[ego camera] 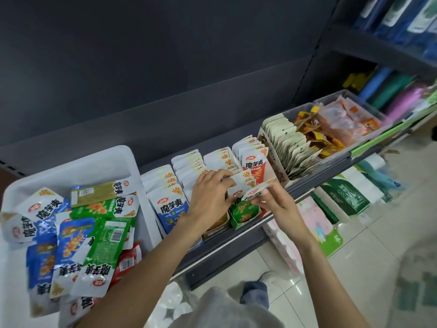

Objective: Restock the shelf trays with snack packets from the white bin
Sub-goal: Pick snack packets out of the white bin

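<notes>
White bin (78,166): sits at the far left on the shelf, holding a loose heap of snack packets (94,235) in blue, green, white and red, some face up and some showing barcodes.
Blue tray (170,209): just right of the bin, a row of upright packets with a blue-fronted one at the front.
Left hand (210,197): reaches over the middle trays, fingers curled down onto the tops of the upright white packets (243,179), pressing or parting them; whether it pinches one packet I cannot tell.
Green tray (244,215): a small green carton at the shelf's front edge, directly below and between the two hands, with a green-fronted packet standing in it.
Held packet (259,189): tilted, its top edge toward the right, lying just above the green tray and touching the left fingertips' row of packets.
Right hand (275,204): thumb and fingers pinch the held packet at its right end.
Red tray (254,168): behind the hands, an upright row with a red-fronted packet facing forward.
Clear tubs (335,124): far right on the shelf, filled with orange and red snack packs.
</notes>
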Demonstrator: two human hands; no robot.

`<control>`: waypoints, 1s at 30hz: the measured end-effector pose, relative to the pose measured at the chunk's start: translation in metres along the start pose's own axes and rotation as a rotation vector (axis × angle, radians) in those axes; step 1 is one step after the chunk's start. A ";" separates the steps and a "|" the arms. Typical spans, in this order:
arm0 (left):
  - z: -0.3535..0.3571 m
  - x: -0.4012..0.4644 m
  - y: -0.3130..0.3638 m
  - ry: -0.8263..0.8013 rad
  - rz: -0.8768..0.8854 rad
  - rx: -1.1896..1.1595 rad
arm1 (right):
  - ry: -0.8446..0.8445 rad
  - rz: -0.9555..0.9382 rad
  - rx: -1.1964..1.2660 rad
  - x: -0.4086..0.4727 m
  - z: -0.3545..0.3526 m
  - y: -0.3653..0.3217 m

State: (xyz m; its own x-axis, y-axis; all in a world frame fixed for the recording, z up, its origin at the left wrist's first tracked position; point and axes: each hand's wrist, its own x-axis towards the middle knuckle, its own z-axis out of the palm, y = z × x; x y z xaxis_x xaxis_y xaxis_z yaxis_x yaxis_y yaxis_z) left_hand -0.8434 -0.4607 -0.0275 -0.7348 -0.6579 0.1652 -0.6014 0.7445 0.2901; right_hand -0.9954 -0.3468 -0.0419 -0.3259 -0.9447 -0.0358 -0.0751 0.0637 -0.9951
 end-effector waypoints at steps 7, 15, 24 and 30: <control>-0.002 -0.001 0.000 -0.022 0.022 -0.033 | 0.125 -0.019 -0.626 -0.003 -0.002 0.031; -0.012 -0.002 -0.009 -0.046 -0.017 -0.154 | 0.174 -0.175 -1.128 0.017 0.010 0.028; -0.058 -0.079 -0.042 0.614 -0.023 -0.323 | 0.489 -0.356 -0.731 -0.025 0.039 -0.035; -0.071 -0.184 -0.134 0.446 -0.442 -0.098 | 0.024 -0.679 -0.552 -0.023 0.143 -0.076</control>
State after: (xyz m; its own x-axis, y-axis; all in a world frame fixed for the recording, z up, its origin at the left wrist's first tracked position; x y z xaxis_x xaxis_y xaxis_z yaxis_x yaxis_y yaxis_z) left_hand -0.6052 -0.4481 -0.0294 -0.2096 -0.9004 0.3812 -0.7707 0.3920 0.5023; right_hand -0.8478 -0.3762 0.0213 -0.0645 -0.8284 0.5564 -0.7038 -0.3575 -0.6139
